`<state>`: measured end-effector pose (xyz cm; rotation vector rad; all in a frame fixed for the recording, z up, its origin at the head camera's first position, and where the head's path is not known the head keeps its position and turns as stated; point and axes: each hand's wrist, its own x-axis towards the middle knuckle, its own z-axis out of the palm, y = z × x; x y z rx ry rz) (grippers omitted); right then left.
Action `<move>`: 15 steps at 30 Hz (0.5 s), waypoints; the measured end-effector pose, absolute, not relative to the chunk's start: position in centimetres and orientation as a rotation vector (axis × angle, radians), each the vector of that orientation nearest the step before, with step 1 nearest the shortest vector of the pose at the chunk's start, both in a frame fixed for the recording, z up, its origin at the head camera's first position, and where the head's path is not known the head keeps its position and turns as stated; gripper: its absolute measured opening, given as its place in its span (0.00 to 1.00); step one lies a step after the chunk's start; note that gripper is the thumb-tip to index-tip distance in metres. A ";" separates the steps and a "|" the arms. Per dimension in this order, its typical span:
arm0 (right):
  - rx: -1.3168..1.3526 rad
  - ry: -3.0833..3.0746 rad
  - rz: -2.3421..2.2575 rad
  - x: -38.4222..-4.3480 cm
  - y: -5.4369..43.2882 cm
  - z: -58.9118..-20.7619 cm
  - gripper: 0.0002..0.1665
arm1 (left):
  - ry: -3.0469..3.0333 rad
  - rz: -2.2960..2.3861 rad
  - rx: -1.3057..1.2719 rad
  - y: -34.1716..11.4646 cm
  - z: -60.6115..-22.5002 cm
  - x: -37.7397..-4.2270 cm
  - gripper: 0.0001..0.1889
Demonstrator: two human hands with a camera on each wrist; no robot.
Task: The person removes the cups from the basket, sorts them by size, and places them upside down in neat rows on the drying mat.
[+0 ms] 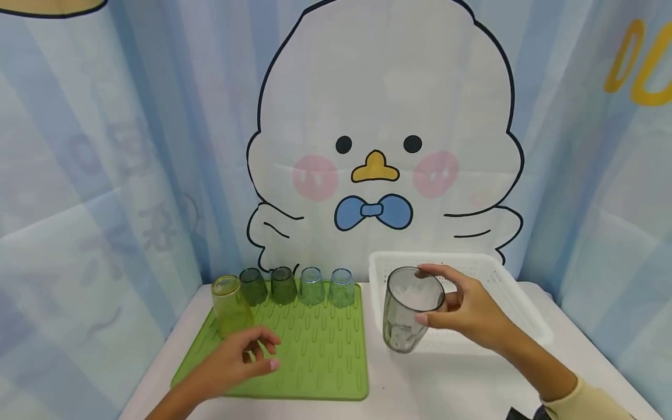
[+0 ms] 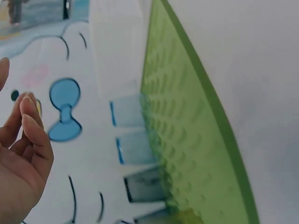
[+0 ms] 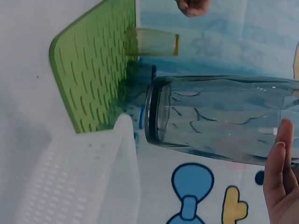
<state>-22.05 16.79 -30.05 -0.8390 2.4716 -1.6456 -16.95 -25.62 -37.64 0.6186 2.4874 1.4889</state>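
We see the right hand point(image 1: 467, 312) gripping a clear grey tumbler point(image 1: 408, 312) near its rim, fingers curled round it, upright and raised just in front of the white basket point(image 1: 525, 315); its faceted walls look smoky and see-through; the left hand point(image 1: 238, 361) hovers with relaxed fingers over the green mat point(image 1: 320, 356), near the yellow-green cup point(image 1: 231, 306).
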 end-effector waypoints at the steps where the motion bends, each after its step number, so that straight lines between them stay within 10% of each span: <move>1: -0.862 2.444 -1.659 -21.5 16.4 -30.1 0.45 | 2.488 1.502 0.627 -25.0 -37.4 -16.8 0.16; 15: -1.051 2.078 -1.702 -17.3 11.9 -32.5 0.45 | 2.496 1.553 0.778 -18.6 -35.6 -15.0 0.28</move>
